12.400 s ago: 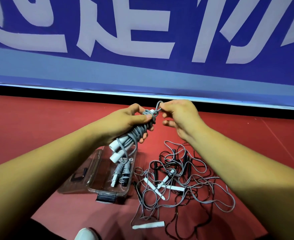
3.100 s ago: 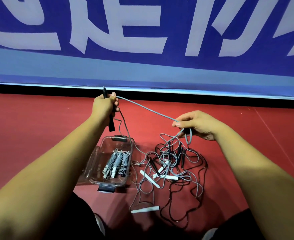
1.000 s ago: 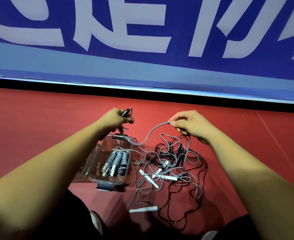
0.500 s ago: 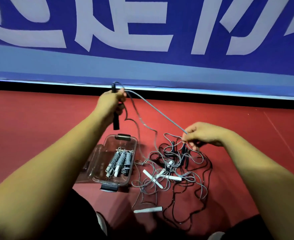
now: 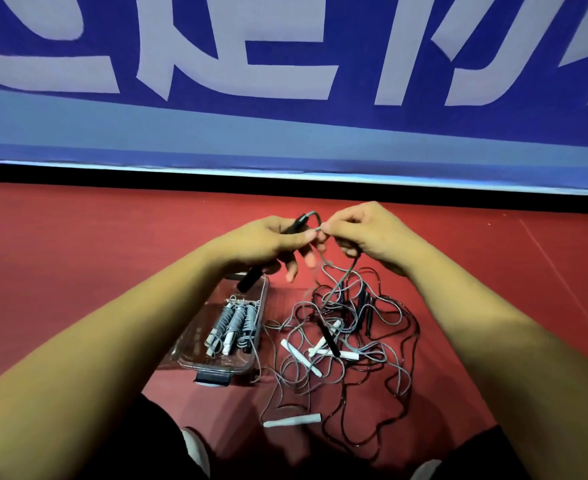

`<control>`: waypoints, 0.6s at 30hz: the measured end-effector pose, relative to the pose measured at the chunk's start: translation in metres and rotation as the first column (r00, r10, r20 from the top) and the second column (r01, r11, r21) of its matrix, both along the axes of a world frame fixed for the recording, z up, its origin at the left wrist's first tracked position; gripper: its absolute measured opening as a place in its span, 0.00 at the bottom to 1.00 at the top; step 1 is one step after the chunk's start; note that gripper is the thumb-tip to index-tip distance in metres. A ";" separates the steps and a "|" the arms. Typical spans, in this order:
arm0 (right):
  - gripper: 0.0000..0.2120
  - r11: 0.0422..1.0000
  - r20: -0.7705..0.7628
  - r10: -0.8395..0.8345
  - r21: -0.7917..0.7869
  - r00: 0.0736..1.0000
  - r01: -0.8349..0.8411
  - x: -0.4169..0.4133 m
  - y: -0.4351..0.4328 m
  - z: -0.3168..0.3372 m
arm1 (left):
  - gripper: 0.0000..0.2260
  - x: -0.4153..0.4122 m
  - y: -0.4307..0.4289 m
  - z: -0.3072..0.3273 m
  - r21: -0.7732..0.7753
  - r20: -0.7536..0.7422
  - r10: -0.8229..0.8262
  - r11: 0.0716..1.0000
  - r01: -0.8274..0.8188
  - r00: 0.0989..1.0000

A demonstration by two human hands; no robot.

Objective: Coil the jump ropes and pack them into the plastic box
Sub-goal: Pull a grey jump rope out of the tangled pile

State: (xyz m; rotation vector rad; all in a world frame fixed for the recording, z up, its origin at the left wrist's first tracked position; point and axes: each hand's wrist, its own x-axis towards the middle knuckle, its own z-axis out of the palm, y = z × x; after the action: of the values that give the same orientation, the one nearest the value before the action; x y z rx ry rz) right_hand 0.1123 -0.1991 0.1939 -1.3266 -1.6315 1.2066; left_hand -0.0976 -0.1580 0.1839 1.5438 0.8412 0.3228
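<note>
On the red floor [image 5: 78, 258]: a clear plastic box [image 5: 262, 306] lies open, and just at its right side there is a tangle of loose jump ropes [image 5: 382, 344]
Above the box: both hands are held in the air, very near to each other, almost touching
Left hand [image 5: 261, 242]: it grips a black handle [image 5: 249, 280]; the thumb and the curled fingers are closed round its middle part, and two fingers point down, more loose
Black handle: it is tilted, the upper end comes out near the thumb and the lower end hangs over the far edge of the box
Right hand [image 5: 372, 237]: the thumb and forefinger pinch a grey rope [image 5: 341, 282] just beside the upper end of the handle; the other fingers are curled under the palm
Grey rope: it makes a small bend from the top of the handle to the pinch, then it falls down into the tangle
Inside the box: a few coiled ropes [image 5: 235, 323] with white ends lie side by side, close to the right wall
Box, near end: a black clip [image 5: 214, 377]
Tangle: grey and dark ropes with white and black handles mixed together
Single white handle [image 5: 292, 420]: it lies on the floor apart from the other handles, nearer to the person
Behind: a blue banner [image 5: 285, 140] with big pale letters stands along the far edge of the floor
</note>
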 end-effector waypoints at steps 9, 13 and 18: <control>0.07 0.893 0.183 0.203 -0.438 0.962 -0.105 0.041 -0.002 -0.057 | 0.10 -0.040 0.044 0.002 -0.227 0.228 0.722 0.692 -0.685 0.654; 0.12 0.929 0.097 0.138 -0.358 0.986 -0.095 0.029 -0.002 -0.049 | 0.09 -0.058 0.051 -0.012 0.085 -0.021 0.760 0.649 -0.756 0.650; 0.12 0.956 -0.043 0.132 -0.260 0.990 -0.139 0.000 -0.001 -0.023 | 0.12 -0.035 0.027 -0.002 0.153 0.023 0.393 0.907 -0.392 0.919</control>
State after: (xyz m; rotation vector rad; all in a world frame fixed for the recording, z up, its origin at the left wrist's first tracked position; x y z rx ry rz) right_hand 0.1122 -0.1999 0.1710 -1.3684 -1.6078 1.5605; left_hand -0.1323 -0.1312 0.1820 1.5107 1.1581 0.6904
